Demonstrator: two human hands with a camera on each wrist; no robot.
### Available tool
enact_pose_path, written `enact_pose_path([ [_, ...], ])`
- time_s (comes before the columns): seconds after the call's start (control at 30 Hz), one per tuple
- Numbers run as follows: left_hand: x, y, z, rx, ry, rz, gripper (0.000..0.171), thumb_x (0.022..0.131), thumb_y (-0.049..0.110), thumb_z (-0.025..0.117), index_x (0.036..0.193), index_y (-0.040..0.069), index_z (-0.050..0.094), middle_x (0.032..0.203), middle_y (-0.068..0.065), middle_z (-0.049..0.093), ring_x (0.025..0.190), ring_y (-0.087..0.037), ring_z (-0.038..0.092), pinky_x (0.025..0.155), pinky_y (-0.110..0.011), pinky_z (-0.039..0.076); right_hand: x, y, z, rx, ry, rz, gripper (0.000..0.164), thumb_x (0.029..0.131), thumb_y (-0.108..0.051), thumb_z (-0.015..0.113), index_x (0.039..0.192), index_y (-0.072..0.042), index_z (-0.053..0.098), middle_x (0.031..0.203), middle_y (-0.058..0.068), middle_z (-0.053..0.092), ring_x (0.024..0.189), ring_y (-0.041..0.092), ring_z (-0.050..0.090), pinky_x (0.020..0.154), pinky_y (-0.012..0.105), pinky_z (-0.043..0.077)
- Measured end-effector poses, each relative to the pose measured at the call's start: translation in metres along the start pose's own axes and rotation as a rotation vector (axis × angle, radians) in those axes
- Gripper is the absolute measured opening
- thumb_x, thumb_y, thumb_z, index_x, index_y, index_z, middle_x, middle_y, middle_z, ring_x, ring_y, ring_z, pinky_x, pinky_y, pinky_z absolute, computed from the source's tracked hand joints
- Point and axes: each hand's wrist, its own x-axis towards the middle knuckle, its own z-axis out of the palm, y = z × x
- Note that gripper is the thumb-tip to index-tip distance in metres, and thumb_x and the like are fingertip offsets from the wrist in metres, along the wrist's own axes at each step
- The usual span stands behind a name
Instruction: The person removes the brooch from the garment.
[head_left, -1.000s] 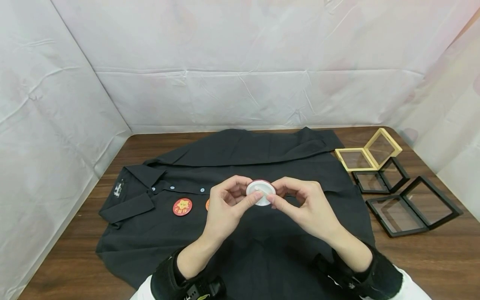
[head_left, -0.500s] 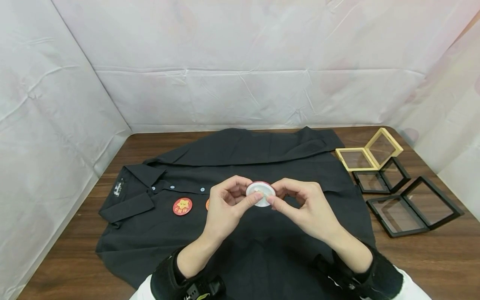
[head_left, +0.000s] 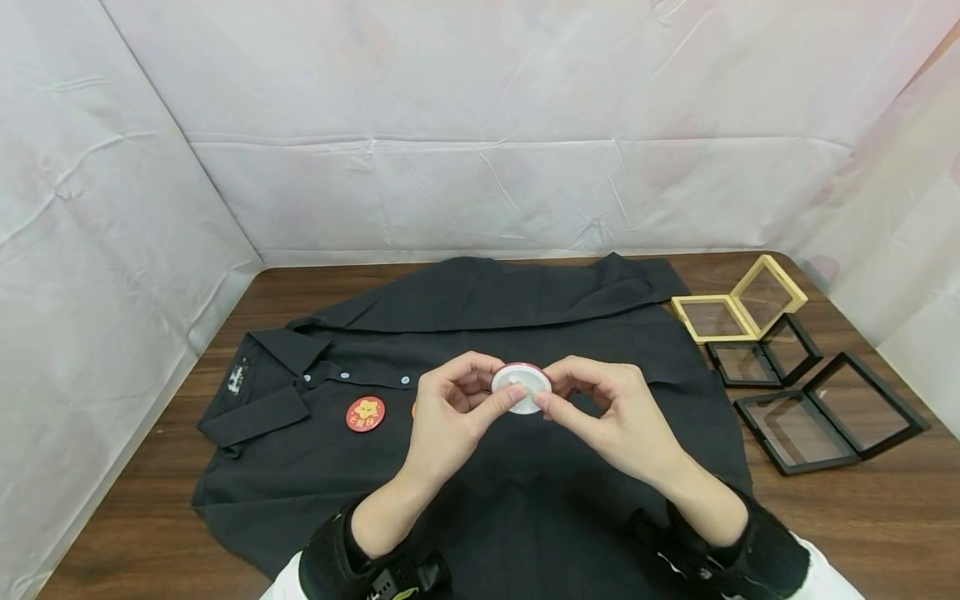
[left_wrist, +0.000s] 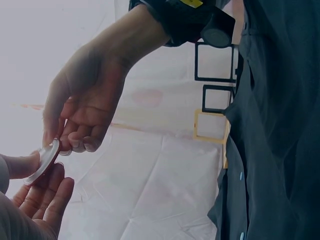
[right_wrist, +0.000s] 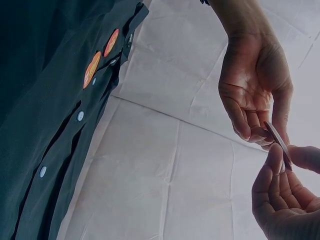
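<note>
Both hands hold a round button badge (head_left: 521, 387) above the black shirt (head_left: 480, 475), its white back turned up and a red rim showing along the far edge. My left hand (head_left: 457, 408) pinches it from the left, thumb on the white back and fingers behind. From the other side my right hand (head_left: 607, 408) grips it the same way. The badge (left_wrist: 46, 162) is seen nearly edge-on in the left wrist view. On the shirt lies a red badge (head_left: 365, 413) with a yellow figure. Beside it an orange badge (head_left: 414, 409) is mostly hidden by my left hand.
Three hinged display frames stand unfolded at the table's right: a yellow frame (head_left: 738, 304), a small black frame (head_left: 765, 354) and a larger black frame (head_left: 828, 417). Shirt buttons (head_left: 345, 376) line the placket. White sheeting (head_left: 480, 192) rises behind the wooden table (head_left: 157, 492).
The badge has tilted slightly between the fingers. Both hands otherwise keep their place and hold.
</note>
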Motion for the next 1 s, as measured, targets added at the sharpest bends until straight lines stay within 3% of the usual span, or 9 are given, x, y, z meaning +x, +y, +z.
enact_pose_path([
  [0.23, 0.000, 0.000, -0.001, 0.007, -0.011, 0.012, 0.016, 0.074, -0.009, 0.067, 0.089, -0.007, 0.061, 0.075, -0.017, 0.062, 0.065, -0.015, 0.059, 0.065, -0.033, 0.053, 0.001, 0.000, -0.003, -0.002, -0.021, -0.005, 0.021, 0.077, 0.010, 0.065, 0.093, -0.004, 0.065, 0.076, 0.004, 0.063, 0.063, 0.015, 0.058, 0.060, 0.026, 0.050],
  [0.63, 0.000, -0.001, -0.001, 0.045, -0.047, 0.015, 0.017, 0.074, -0.005, 0.069, 0.090, -0.004, 0.062, 0.077, -0.013, 0.063, 0.066, -0.017, 0.060, 0.065, -0.033, 0.053, 0.003, -0.007, -0.015, -0.028, -0.047, 0.016, 0.025, 0.080, 0.007, 0.062, 0.103, -0.003, 0.065, 0.095, 0.004, 0.066, 0.080, 0.016, 0.062, 0.070, 0.028, 0.051],
  [0.8, 0.000, -0.003, -0.001, 0.064, -0.053, 0.045, 0.018, 0.073, -0.005, 0.070, 0.089, -0.003, 0.062, 0.076, -0.012, 0.063, 0.066, -0.017, 0.060, 0.063, -0.032, 0.053, 0.003, -0.007, -0.014, -0.042, -0.040, -0.028, 0.023, 0.082, 0.005, 0.061, 0.104, -0.001, 0.065, 0.095, 0.006, 0.066, 0.079, 0.017, 0.063, 0.069, 0.026, 0.051],
  [1.0, 0.000, -0.005, 0.000, 0.071, -0.053, 0.047, 0.017, 0.073, -0.007, 0.070, 0.088, -0.002, 0.063, 0.075, -0.011, 0.063, 0.065, -0.017, 0.059, 0.062, -0.032, 0.052, 0.002, -0.007, -0.016, -0.069, -0.048, -0.012, 0.022, 0.082, 0.004, 0.061, 0.103, -0.001, 0.066, 0.095, 0.006, 0.067, 0.079, 0.017, 0.063, 0.069, 0.025, 0.051],
])
